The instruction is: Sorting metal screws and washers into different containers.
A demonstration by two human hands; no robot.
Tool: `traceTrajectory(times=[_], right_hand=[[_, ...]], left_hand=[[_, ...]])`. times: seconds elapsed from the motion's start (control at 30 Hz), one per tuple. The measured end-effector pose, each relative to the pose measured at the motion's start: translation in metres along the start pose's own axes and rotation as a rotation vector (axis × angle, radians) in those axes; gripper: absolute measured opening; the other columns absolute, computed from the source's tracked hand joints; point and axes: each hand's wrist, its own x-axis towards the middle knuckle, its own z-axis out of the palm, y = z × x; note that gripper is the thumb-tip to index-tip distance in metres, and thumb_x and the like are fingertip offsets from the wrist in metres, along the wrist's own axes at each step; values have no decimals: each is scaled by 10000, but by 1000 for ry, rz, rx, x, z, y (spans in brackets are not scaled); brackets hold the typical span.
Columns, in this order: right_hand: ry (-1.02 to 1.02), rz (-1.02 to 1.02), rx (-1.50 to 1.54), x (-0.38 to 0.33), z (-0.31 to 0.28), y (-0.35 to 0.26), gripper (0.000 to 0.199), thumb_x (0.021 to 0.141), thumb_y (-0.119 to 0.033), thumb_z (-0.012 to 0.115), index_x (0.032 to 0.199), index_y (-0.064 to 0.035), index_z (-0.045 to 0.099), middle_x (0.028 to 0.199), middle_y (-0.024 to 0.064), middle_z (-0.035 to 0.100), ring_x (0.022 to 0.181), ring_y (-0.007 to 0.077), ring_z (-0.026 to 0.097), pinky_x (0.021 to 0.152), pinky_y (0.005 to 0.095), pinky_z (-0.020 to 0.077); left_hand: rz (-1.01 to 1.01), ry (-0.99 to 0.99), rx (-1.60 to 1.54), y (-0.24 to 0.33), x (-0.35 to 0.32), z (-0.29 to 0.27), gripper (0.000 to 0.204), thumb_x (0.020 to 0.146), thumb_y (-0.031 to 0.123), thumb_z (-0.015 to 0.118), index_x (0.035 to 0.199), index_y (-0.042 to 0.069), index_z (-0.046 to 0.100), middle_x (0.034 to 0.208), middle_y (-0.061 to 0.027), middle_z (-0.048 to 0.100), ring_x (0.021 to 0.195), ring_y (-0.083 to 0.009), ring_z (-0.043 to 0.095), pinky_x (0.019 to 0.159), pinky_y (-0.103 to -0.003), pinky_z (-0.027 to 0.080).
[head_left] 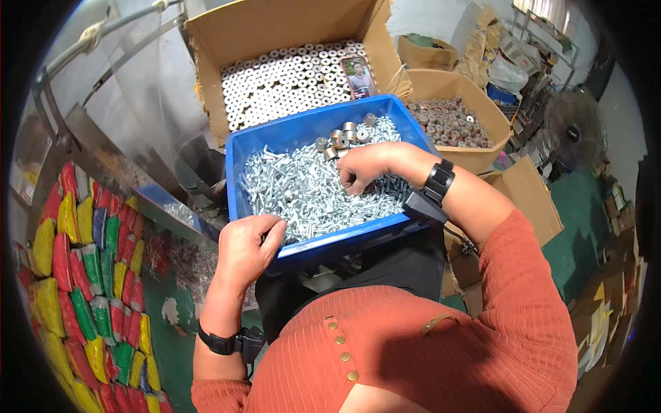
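While the right hand dips into the blue tub, its fingers curl down among small silvery metal pieces; whether they pinch any, I cannot tell. The left hand is at the tub's near left corner, fingers folded in, their tips and any grip hidden. Thick metal cylinders lie on the pieces just beyond the right hand, and a cardboard box of white rings stands behind the tub

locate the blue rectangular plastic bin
In the head view, the bin is at upper centre, in front of the brown cardboard box of white rings, right hand inside.
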Motion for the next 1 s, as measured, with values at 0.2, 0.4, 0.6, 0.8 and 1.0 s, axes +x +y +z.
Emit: traceTrajectory(times=[0.2,0.4,0.6,0.8,1.0], right_hand=[[21,122,178,-5,-6,-19,112,767,-68,740,862,-14,712,807,64,679,736,170,670,675,325,524],[239,42,917,-28,-38,-32,163,882,-96,701,979,29,663,797,64,669,682,144,653,685,274,556],[275,-37,990,33,-88,-60,244,970,-188,628,1133,-6,630,803,3,576,645,66,496,575,205,426],[620,163,-176,159,-61,-26,180,841,-90,646,965,12,726,889,184,721,850,334,685,788,429,529],[652,-92,-375,170,-70,29,212,823,-178,736,936,2,732,858,231,698,755,330,679,715,416,520]], left_hand=[[22,9,-75,-9,-4,-1,163,868,173,674,848,18,716,737,-176,654,691,-336,658,620,-385,503],[76,-2,-106,-11,-4,-4,155,863,185,670,819,43,715,737,-157,658,695,-339,660,615,-398,513],[78,-14,-112,-15,-6,1,191,872,217,644,785,57,703,727,-163,648,703,-351,655,619,-427,511],[182,108,-145,-35,-10,15,238,889,258,603,769,68,680,729,-161,658,719,-364,652,652,-482,513],[189,332,-278,-40,-11,25,244,813,244,643,663,51,660,662,-173,637,679,-378,654,659,-488,527]])
